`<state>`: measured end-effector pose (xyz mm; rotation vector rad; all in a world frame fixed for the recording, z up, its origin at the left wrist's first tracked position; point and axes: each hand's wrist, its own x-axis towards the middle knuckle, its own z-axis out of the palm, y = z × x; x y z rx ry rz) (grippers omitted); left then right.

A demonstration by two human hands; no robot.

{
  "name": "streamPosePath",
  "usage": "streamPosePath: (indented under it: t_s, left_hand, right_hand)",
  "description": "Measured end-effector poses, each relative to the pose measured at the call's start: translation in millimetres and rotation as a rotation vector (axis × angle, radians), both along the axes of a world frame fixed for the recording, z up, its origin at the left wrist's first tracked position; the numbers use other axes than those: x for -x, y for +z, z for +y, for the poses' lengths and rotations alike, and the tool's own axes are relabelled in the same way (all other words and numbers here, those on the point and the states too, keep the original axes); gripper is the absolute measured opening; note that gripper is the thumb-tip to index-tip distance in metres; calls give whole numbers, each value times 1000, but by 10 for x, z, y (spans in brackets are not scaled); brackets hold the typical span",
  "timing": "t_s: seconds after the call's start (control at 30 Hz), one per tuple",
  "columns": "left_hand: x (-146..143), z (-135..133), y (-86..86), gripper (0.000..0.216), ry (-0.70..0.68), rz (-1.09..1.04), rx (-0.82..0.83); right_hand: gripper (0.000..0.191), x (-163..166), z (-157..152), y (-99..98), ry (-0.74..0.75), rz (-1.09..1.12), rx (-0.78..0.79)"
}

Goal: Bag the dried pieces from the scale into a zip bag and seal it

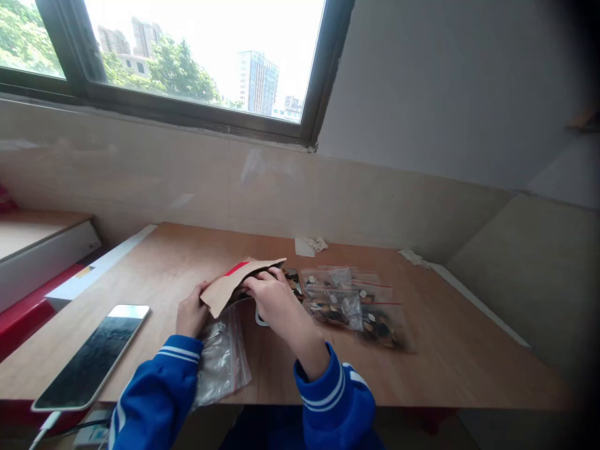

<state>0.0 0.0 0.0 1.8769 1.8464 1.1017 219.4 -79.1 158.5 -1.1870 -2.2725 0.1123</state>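
A brown kraft paper bag (239,280) with a red strip is held up tilted above the table. My left hand (191,311) is closed on its left edge. My right hand (274,300) is at the bag's open mouth, fingers bent over the rim and partly hidden inside; whether they also pinch something in there I cannot tell. Clear plastic zip bags (220,359), looking flat, lie beneath my left hand. Right of my right hand are several zip bags (330,303) filled with small black and tan pieces. A white-rimmed object partly shows under my right hand.
A smartphone (94,356) with a charging cable (47,428) lies on the left of the wooden table (450,350). White paper scraps (310,246) are at the back near the wall. A red stool (37,312) stands beyond the left edge, and a window (201,56) is above.
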Motion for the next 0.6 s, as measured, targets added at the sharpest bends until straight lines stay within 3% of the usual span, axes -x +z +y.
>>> streamPosePath:
  t_s: [0.13,0.23,0.37,0.5,0.6]
  left_hand:
    - [-8,14,12,44,54,74,48]
    - [-26,17,34,44,101,100,61]
    - [-46,11,62,42,128,104,96]
    - [-47,4,69,40,123,77,96]
    - [-44,1,72,40,123,73,115]
  right_hand:
    - [24,-347,-153,153,-125,324,-57]
    - [16,-624,-187,113,-249,557,-19]
    - [9,-865,-125,-183,-303,481,49]
    - [14,-924,-17,-603,-439,330,-66]
    - [14,-904,30,-866,-455,296,-125]
